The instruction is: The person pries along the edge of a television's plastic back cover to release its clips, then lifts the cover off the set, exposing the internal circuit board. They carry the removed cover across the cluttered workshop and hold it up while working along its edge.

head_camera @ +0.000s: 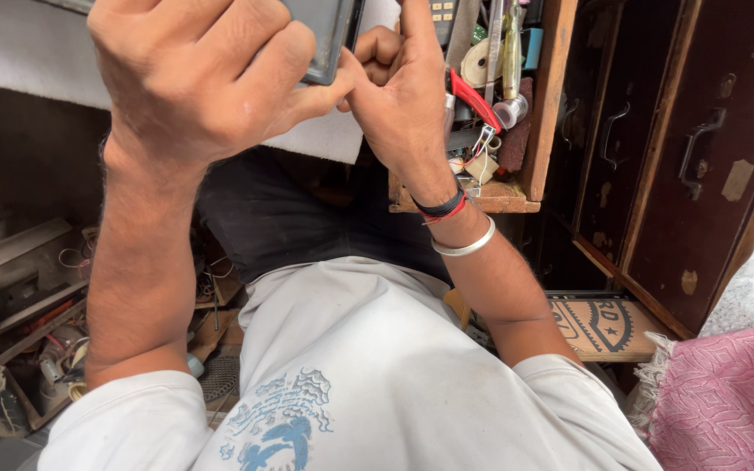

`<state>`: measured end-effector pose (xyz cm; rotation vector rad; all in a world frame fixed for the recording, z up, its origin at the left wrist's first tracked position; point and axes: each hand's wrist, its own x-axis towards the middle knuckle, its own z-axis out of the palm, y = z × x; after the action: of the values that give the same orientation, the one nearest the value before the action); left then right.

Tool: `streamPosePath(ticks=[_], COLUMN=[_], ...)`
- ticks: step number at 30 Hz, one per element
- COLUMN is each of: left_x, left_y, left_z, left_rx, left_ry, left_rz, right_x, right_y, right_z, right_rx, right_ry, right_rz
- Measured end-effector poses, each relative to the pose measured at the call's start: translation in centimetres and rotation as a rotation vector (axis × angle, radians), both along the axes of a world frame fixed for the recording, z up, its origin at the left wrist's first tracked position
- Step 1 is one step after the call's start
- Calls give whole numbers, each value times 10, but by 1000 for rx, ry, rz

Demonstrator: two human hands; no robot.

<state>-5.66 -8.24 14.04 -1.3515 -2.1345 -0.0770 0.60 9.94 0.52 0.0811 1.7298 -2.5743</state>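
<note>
Wooden drawer [543, 105] behind flat dark device [325, 39]

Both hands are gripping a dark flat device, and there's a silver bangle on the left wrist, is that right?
Not quite: the head view shows the silver bangle on the right wrist. Both the left hand and right hand do grip the dark flat device.

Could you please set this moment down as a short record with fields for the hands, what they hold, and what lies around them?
left hand: curled around the dark flat device, thumb on its edge
right hand: fingers bent against the same device from the other side
right wrist: black and red thread band and a silver bangle
open wooden drawer: red-handled pliers, screwdriver, small parts
right side: dark wooden cabinet, pink cloth
lower left: shelves with cluttered parts
</note>
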Motion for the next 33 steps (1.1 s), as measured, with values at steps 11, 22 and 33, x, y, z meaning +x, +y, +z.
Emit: streamPosePath(ticks=[11, 22, 33], left_x=[-2, -4, -7], left_y=[1, 8, 7], left_z=[3, 6, -31], left_rx=[-9, -16, 53], left_ry=[-2, -10, -152], left_rz=[-12, -3, -18], right_x=[1, 1, -13], right_y=[0, 7, 84], right_z=[0, 13, 42], right_rx=[-79, 6, 539], right_ry=[11, -8, 93], right_rz=[18, 44, -230])
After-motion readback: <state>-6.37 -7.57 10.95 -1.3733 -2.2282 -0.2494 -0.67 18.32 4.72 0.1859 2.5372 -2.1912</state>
